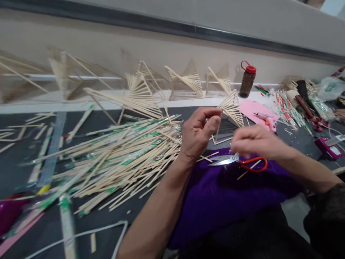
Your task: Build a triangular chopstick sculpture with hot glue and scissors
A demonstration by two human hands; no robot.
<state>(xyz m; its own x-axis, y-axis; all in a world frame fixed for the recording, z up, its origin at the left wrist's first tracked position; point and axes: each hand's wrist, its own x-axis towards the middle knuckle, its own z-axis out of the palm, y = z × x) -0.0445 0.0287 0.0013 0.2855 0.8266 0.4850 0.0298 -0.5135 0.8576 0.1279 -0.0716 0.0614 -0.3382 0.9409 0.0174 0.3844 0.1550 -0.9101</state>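
My left hand (201,129) pinches the top corner of a small frame of thin wooden sticks (232,109), which fans out to the right of the fingertips. My right hand (252,140) is closed, low and right of the frame, smeared by motion; what its fingers hold, if anything, is too small to make out. Beneath it, open scissors with red handles (253,164) lie on a purple cloth (215,201), blades pointing left. A few loose sticks lie beside the blades.
A large pile of sticks and wrappers (129,158) covers the left. Fan-shaped stick frames (188,81) stand along the wall. Behind on the right are a bottle with a red lid (247,81), pink paper (253,108), a glue gun (265,118) and a purple device (329,148).
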